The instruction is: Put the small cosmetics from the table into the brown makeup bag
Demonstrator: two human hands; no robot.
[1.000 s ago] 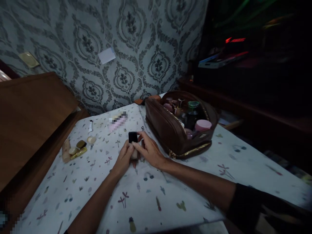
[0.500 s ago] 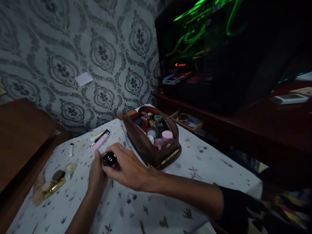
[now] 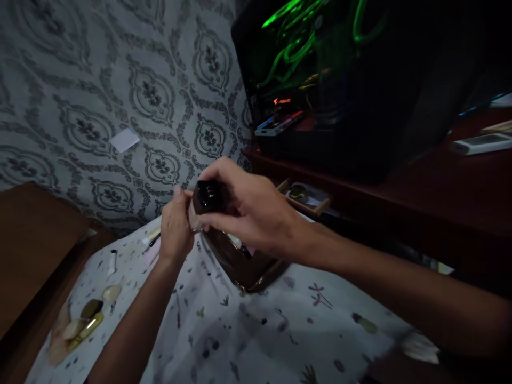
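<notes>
A small cosmetic bottle with a glossy black square cap [image 3: 208, 196] is held up between both hands, in front of the bag. My right hand [image 3: 256, 213] has its fingers and thumb wrapped around the cap end. Closed at the side of the pale lower part is my left hand [image 3: 176, 226], its thumb pointing up; the fingers hide most of that part. Behind and below stands a brown makeup bag [image 3: 228, 261], whose opening and contents are mostly covered by my right hand.
On the patterned tablecloth [image 3: 224, 341], a pink item [image 3: 152, 253] and a small white tube [image 3: 112, 262] lie left. Nearer are a gold tube [image 3: 91, 326] and a round dark item [image 3: 92, 308]. A computer case [image 3: 340, 106] stands right, above a small open drawer [image 3: 316, 205].
Both hands have risen with the bottle, away from the tablecloth and toward the bag, which they now partly cover. The camera view has shifted slightly.
</notes>
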